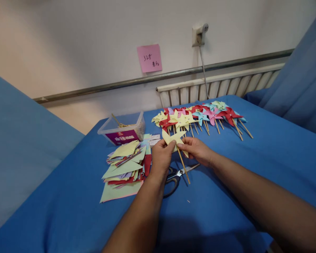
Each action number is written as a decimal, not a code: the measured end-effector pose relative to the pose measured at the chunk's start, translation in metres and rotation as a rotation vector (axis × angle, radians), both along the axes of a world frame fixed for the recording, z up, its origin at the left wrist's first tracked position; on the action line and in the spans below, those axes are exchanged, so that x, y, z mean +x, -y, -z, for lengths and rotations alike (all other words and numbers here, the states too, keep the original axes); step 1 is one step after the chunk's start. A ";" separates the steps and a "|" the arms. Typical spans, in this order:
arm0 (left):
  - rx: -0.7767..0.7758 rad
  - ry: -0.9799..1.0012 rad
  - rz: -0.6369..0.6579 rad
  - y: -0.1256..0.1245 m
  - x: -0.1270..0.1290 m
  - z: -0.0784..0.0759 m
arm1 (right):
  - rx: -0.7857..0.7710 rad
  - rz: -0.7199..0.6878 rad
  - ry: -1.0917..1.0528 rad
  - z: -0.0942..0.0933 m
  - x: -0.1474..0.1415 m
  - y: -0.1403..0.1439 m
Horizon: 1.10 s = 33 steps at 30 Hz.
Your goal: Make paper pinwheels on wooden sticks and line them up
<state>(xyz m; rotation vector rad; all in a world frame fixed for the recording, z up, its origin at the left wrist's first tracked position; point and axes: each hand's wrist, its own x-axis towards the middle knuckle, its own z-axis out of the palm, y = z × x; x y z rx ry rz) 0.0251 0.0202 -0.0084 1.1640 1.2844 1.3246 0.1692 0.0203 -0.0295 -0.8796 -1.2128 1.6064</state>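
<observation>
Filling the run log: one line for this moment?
left hand: holds yellow pinwheel | right hand: on it too | scissors: on table

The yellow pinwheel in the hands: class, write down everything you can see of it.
The yellow pinwheel is folded from pale yellow paper, with pointed vanes spreading out from its middle, and it sits on a thin wooden stick that slants down to the right over the scissors. It is held above the blue cloth, just in front of the row of finished pinwheels. The left hand pinches its left vane; the right hand grips its right side.
</observation>
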 end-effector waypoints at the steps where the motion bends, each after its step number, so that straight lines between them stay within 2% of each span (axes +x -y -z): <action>1: 0.013 0.006 -0.018 0.000 -0.001 0.000 | -0.008 -0.022 0.009 -0.001 -0.001 0.002; 6: 0.075 0.057 -0.099 0.000 -0.004 -0.002 | -0.009 -0.097 0.039 -0.004 -0.009 0.009; 13: 0.059 0.112 -0.113 -0.003 -0.004 -0.001 | 0.010 -0.049 0.057 0.000 -0.011 0.008; 26: 0.060 0.136 -0.135 -0.004 -0.005 -0.001 | 0.020 -0.050 0.083 0.003 -0.012 0.004; 33: 0.058 0.190 -0.117 -0.005 -0.003 0.000 | 0.028 -0.001 0.103 -0.001 -0.013 0.006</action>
